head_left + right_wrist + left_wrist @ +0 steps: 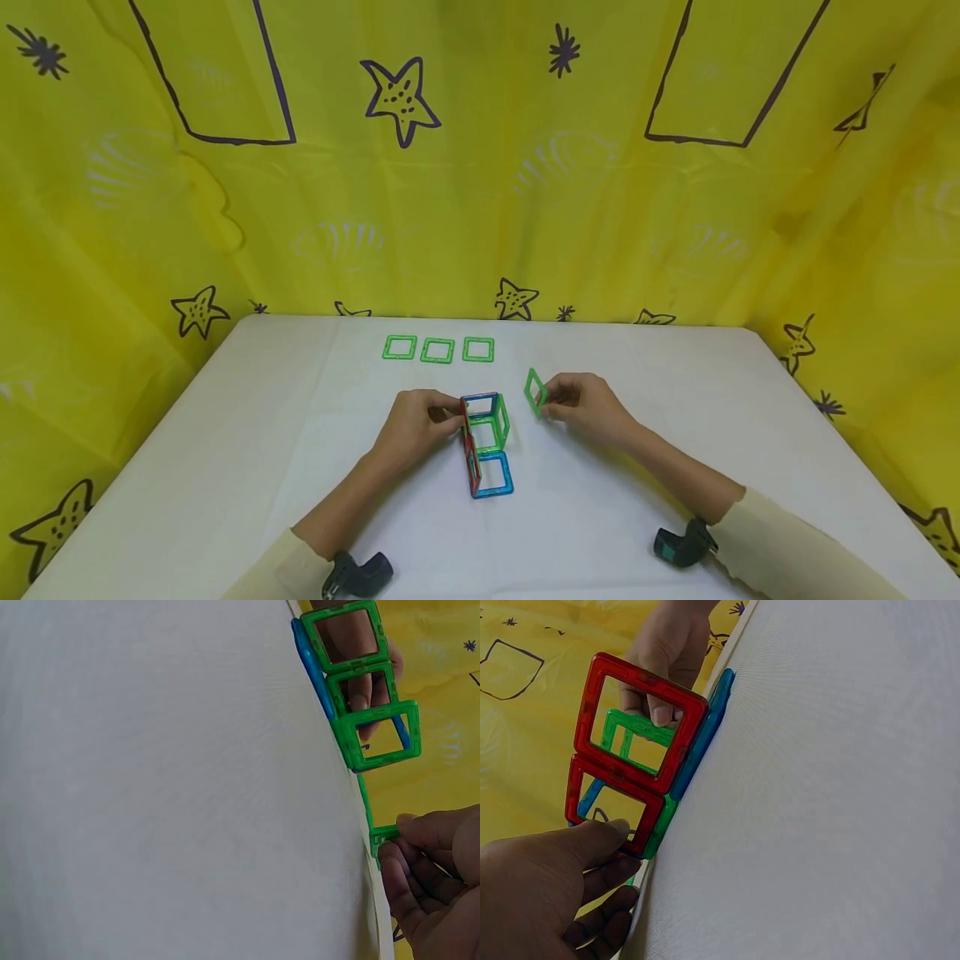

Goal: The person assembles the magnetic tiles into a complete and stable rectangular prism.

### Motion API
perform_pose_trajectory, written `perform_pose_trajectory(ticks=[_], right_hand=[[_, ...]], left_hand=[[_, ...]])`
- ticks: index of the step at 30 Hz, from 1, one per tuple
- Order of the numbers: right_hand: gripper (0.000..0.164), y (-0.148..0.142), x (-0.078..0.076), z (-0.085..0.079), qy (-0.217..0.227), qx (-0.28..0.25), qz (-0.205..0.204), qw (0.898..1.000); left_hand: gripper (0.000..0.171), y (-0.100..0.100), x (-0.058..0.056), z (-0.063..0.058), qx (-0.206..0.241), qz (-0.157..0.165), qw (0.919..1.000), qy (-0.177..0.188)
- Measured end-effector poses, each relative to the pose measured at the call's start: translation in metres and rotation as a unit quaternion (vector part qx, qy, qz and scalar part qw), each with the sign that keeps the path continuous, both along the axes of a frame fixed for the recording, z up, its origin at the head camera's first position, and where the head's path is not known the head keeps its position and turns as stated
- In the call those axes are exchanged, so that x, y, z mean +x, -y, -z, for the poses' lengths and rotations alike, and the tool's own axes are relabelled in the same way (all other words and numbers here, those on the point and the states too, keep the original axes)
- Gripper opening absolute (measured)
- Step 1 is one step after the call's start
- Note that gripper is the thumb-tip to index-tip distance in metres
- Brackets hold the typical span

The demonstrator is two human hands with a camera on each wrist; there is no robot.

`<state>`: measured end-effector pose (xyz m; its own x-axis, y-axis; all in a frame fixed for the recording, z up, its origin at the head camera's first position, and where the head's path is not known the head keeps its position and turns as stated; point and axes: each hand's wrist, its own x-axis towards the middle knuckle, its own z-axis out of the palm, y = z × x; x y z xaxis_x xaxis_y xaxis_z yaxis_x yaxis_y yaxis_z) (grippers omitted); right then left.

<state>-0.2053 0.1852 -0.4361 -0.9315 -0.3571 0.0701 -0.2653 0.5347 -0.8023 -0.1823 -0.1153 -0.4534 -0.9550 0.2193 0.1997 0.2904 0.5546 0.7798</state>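
Note:
A small structure of square magnetic tiles stands mid-table: upright red tiles (pixel 691 739) along its left side, an upright green tile (pixel 506 421) on the right, a blue tile (pixel 480 396) at the back and another blue tile (pixel 507 472) flat at the front. My left hand (pixel 416 427) holds the structure at its far left, the thumb over the rear red tile (pixel 574 776). To the right, my right hand (pixel 588 406) pinches a loose green tile (pixel 541 382) between thumb and fingers. It is tilted up and apart from the structure.
Three green tiles (pixel 400 357) lie flat in a row beyond the structure on the white table (pixel 360 533). A yellow patterned curtain (pixel 465 208) surrounds the table's back and sides. Dark wrist cameras (pixel 681 546) sit by both sleeves.

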Motion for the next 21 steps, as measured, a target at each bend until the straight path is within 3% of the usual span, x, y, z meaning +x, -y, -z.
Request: perform_pose_trajectory(ticks=[21], right_hand=[[0.01, 0.005, 0.035, -0.002, -0.002, -0.012, -0.043, 0.999]], left_hand=[[0.017, 0.0, 0.002, -0.003, -0.002, -0.002, 1.0, -0.005]])
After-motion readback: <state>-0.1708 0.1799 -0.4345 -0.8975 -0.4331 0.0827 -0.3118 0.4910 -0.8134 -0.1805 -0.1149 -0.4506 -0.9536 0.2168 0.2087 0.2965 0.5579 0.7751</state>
